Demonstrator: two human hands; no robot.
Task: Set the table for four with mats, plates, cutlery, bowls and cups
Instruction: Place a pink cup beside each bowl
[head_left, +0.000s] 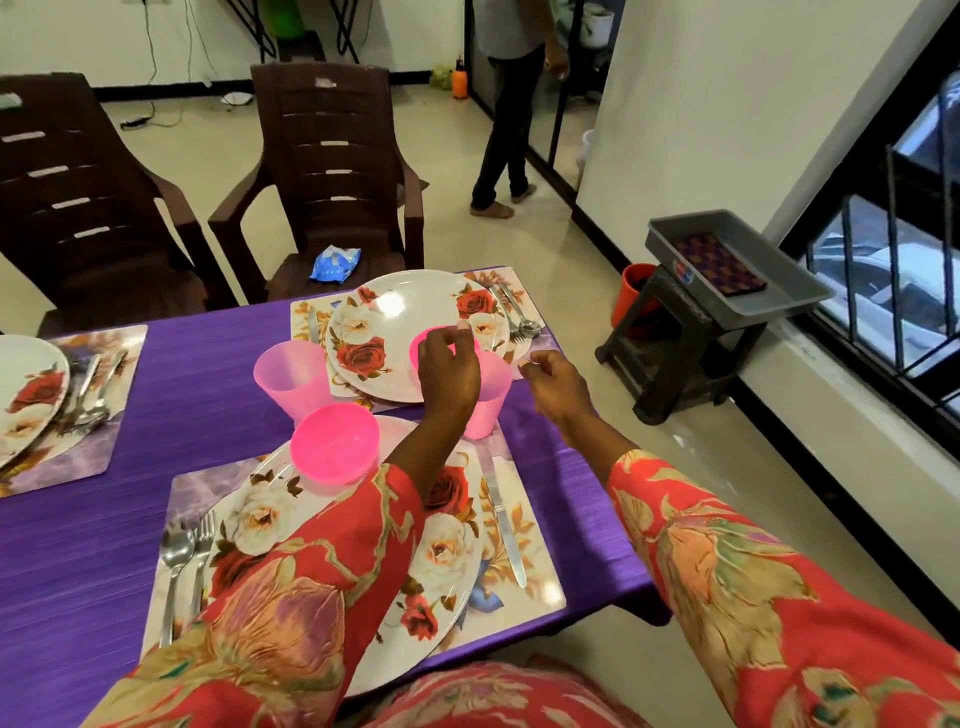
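Seemingly left hand (448, 368) pinches pink bowl (427, 347) rim.

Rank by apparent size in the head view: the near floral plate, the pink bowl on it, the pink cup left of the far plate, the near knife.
1. Near floral plate, largest.
2. Pink bowl.
3. Pink cup, close to the bowl; farther away, so unsure.
4. Knife, long but slimmest.
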